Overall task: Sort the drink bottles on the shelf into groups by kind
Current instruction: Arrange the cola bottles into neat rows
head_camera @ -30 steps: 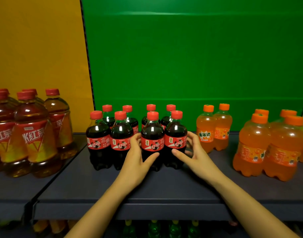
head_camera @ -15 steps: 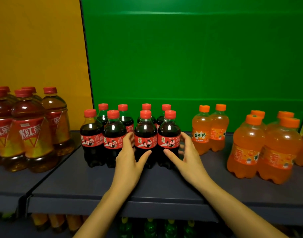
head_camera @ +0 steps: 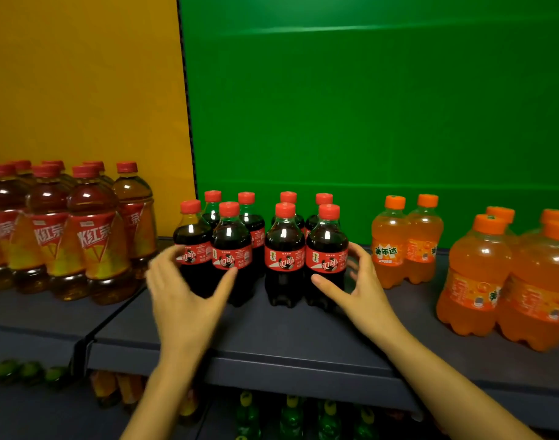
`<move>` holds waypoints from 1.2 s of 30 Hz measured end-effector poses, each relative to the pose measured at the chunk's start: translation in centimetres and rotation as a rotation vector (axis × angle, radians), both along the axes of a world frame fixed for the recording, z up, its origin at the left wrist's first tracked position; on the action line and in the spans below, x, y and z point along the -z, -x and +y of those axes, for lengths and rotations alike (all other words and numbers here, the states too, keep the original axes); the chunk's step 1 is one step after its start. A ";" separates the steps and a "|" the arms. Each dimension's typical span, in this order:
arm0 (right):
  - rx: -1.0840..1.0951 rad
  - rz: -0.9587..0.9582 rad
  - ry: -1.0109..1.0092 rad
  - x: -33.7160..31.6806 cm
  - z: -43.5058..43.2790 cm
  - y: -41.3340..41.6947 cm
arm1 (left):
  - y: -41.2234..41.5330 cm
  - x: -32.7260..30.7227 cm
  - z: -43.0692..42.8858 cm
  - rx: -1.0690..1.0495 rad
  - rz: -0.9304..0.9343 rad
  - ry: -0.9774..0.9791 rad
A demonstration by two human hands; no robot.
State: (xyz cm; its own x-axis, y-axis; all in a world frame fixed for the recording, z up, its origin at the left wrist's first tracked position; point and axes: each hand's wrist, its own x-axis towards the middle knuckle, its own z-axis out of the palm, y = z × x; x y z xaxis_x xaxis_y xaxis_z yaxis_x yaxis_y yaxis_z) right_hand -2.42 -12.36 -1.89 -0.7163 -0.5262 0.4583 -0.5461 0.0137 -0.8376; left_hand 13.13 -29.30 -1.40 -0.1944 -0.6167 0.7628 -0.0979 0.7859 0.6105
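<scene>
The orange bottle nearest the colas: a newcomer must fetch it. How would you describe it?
Find the dark shelf before the green wall. Right of the cola bottles, apart from the larger orange group, two bottles stand together. Take the left bottle: unlike its partner, its green lettering faces front.

Cola bottles (head_camera: 284,252): dark, red caps and labels. Orange soda bottles (head_camera: 474,274): orange caps. Iced tea bottles (head_camera: 92,236): amber, red-yellow labels. Shelf (head_camera: 303,341): dark grey. Backboards green (head_camera: 367,106) and yellow (head_camera: 81,74).

Head-worn view — close, down onto shelf (head_camera: 287,338)
</scene>
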 end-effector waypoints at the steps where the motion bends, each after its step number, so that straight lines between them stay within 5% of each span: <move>1: -0.006 -0.028 0.003 -0.1 0.0 0.2 | -0.5 -0.3 -1.4 0.035 -0.005 -0.086; 6: -0.017 -0.116 -0.044 -0.8 -0.6 1.7 | -1.0 -1.8 -7.9 0.432 -0.225 -0.436; 13: -0.173 -0.126 -0.027 -1.4 -1.9 2.3 | 0.4 -1.3 -9.5 0.697 -0.274 -0.367; 36: -0.132 -0.164 -0.069 -1.9 -2.1 1.0 | 1.2 -0.6 -8.6 0.696 -0.229 -0.314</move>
State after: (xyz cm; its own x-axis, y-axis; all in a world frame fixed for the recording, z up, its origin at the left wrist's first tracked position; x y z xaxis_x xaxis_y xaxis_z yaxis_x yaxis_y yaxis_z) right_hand -3.40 -14.45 0.01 -0.7012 -0.6463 0.3010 -0.4037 0.0120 -0.9148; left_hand 11.93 -37.91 -0.79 -0.7447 -0.4754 0.4684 0.2027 0.5075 0.8375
